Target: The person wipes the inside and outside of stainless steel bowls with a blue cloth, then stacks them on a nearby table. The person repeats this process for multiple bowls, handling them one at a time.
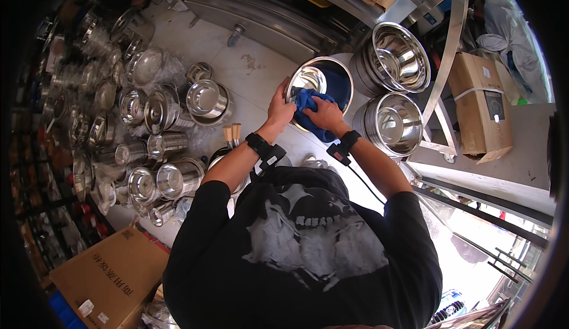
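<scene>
In front of me a shiny stainless steel bowl [342, 69] is tilted, its open side facing up towards me. My left hand [281, 111] grips the bowl's left rim, thumb on the near side. A bunched blue cloth [306, 100] is in my right hand [325, 114], pressed at the bowl's near rim and inside wall. Part of the cloth hangs below the rim. Both wrists wear black straps with small modules.
Two stacks of steel basins, a far stack [402, 58] and a near stack [393, 124], stand to the right. Nested steel pots [206, 98] and many plastic-wrapped pans crowd the left floor. A cardboard box [480, 106] sits far right, another large carton [111, 275] lower left.
</scene>
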A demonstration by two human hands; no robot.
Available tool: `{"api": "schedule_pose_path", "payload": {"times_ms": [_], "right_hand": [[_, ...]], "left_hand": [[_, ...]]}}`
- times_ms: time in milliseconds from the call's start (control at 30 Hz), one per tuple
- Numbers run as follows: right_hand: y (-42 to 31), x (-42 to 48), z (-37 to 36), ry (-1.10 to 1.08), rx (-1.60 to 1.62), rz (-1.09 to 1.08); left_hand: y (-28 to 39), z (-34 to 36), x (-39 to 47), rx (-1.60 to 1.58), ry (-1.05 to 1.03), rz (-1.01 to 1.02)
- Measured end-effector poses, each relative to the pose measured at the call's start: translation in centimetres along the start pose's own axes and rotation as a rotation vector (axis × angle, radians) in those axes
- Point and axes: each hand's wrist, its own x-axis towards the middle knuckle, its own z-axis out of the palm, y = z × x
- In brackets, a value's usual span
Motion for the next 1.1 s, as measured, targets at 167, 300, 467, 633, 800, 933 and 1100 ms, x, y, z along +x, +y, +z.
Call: {"api": "schedule_pose_path", "payload": {"times_ms": [167, 300, 467, 633, 800, 933, 1100], "right_hand": [[-2.0, 0.8, -1.4, -0.275, 0.521, -0.044], [-4.1, -1.2, -3.1, -0.211, 0.040, -0.219], [-5.5, -2.5, -2.9, 0.022, -0.166, -0.306], [-6.2, -3.1, -1.7, 0.215, -0.352, -0.386], [-5.8, -3.1, 0.0, 0.386, -0.618, -0.451], [-4.0, -3.0, -1.4, 0.348, -0.696, -0.530], [-3.6, -4.0, -1.3, 0.464, -0.790, -0.574]], "left_hand": [[-3.2, -0.8, 1.2, -0.166, 0.006, 0.099], [0.1, -0.4, -0.6, -0.244, -0.100, -0.091], [0.1, -0.8, -0.4, -0.270, -0.140, -0.200], [-0.4, -0.8, -0.2, -0.418, -0.202, -0.225], [-0.1, -0.8, -0.1, -0.546, -0.254, -0.275], [-0.6, -2.0, 1.0, -0.493, -0.320, -0.381], [-2.6, -1.7, 2.4, -0.514, -0.332, -0.206]]}}
